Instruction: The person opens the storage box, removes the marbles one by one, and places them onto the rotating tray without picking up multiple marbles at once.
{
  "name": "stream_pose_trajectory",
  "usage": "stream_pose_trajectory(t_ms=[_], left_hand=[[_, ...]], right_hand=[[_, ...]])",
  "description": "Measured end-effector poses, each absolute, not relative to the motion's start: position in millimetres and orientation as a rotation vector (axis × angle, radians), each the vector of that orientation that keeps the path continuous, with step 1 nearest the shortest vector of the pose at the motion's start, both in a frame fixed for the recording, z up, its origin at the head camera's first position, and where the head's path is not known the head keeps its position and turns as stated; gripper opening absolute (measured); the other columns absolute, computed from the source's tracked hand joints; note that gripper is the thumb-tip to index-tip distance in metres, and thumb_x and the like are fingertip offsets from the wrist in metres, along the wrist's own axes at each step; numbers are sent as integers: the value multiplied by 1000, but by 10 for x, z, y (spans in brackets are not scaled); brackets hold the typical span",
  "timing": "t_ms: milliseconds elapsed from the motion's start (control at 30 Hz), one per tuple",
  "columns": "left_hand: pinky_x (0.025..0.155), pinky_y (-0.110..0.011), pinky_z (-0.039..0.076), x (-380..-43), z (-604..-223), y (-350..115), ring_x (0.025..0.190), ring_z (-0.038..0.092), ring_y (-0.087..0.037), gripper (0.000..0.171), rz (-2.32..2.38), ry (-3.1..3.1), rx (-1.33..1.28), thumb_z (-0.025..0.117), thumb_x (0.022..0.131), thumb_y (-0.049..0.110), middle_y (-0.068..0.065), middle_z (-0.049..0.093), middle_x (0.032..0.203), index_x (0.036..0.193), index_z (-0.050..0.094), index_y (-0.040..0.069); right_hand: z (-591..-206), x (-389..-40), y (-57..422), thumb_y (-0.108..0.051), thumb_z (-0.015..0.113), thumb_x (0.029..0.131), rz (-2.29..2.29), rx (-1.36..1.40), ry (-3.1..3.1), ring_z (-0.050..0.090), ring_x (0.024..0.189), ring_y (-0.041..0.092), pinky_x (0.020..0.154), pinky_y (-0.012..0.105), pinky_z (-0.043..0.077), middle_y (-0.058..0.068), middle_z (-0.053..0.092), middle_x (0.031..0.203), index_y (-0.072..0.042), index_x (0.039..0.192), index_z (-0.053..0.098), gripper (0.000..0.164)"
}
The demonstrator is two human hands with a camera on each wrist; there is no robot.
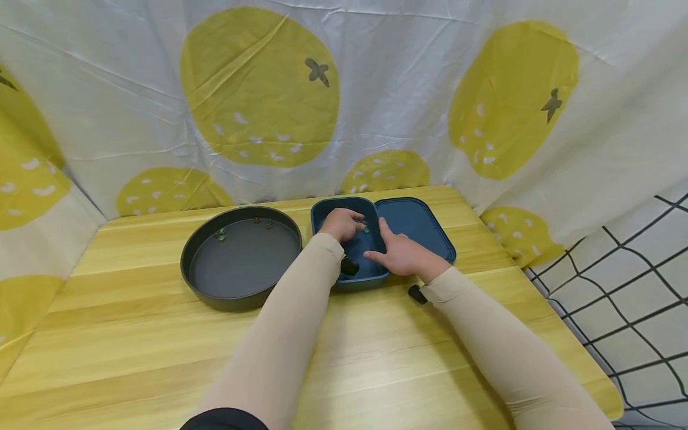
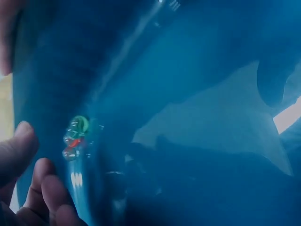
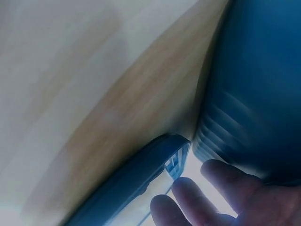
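My left hand (image 1: 342, 224) reaches into the deep blue plastic box (image 1: 361, 280). A small cluster of clear glass marbles (image 2: 75, 136) with green and red swirls lies inside the box, just beyond the left fingertips. Thumb and fingers stand apart there with nothing between them. Across the box's right side, my right hand (image 1: 405, 255) holds the rim, thumb over the inside. Its other fingers (image 3: 188, 195) lie along the outer wall, as seen in the right wrist view. The flat blue lid (image 1: 416, 224) lies beside the box, under or behind the right hand.
A round dark pan (image 1: 242, 257) stands left of the box, with green marbles (image 1: 220, 235) and brownish marbles (image 1: 263, 223) near its far wall. Behind the wooden table (image 1: 161, 352) hangs a lemon-patterned curtain (image 1: 387, 89). Black wire mesh (image 1: 618, 292) borders the right side.
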State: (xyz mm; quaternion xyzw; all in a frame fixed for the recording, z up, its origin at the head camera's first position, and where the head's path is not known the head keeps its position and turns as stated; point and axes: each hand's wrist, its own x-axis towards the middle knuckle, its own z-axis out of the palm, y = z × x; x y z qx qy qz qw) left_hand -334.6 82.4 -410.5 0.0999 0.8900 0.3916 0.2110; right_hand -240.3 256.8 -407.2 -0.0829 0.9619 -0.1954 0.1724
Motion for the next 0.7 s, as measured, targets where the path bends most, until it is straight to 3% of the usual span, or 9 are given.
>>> stream_pose_trajectory(t_ms=[700], left_hand=[[120,-46,43,-3347,-4236,907,145,53,-27,36,983,2599,250,65,106,20,-4,62,152,142,70,21]], right_hand=[[-4069,-2372,2560,-64,53,104,-577,-187,2733,24,157,52,121,63,36,25,20,174,-14,168,-16,107]])
